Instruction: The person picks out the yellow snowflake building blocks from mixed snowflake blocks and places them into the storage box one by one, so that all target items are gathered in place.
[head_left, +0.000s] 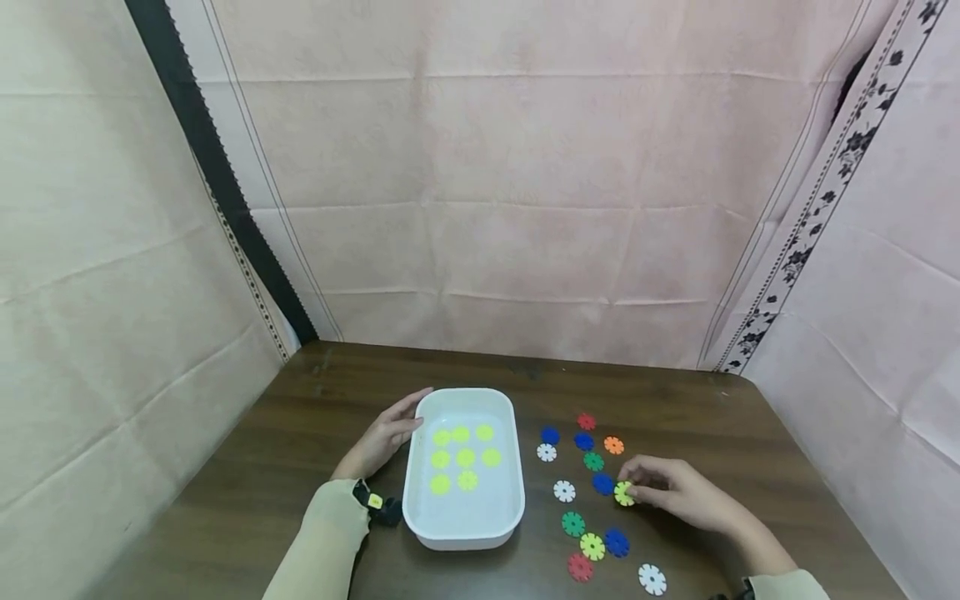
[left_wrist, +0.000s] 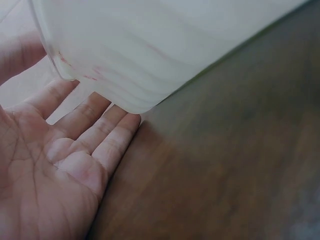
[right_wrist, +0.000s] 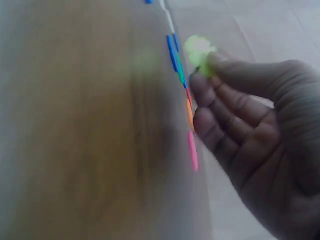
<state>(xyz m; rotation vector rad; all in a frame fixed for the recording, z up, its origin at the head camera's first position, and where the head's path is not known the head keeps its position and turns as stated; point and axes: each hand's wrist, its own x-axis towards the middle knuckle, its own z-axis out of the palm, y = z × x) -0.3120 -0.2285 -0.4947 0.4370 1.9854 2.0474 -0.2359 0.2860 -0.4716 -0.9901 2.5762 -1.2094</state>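
Observation:
A white rectangular plastic container (head_left: 465,527) stands on the table, several yellow flower-shaped discs (head_left: 465,457) lying flat inside. My left hand (head_left: 381,440) holds its far left corner, thumb at the rim and fingers along the outside. Some of those fingertips (left_wrist: 127,122) are partly hidden behind the wall in the left wrist view. On the other side, my right hand (head_left: 678,492) pinches a yellow notched disc (head_left: 623,493) between thumb and fingers. That disc (right_wrist: 197,49) appears raised off the table in the right wrist view.
Loose discs are scattered right of the container: several blue (head_left: 617,542), several white (head_left: 652,579), green (head_left: 573,523), red (head_left: 580,567), one orange (head_left: 613,445) and another yellow disc (head_left: 592,547). The brown wooden table (head_left: 675,400) has pale cloth (head_left: 525,167) hung behind and at both sides.

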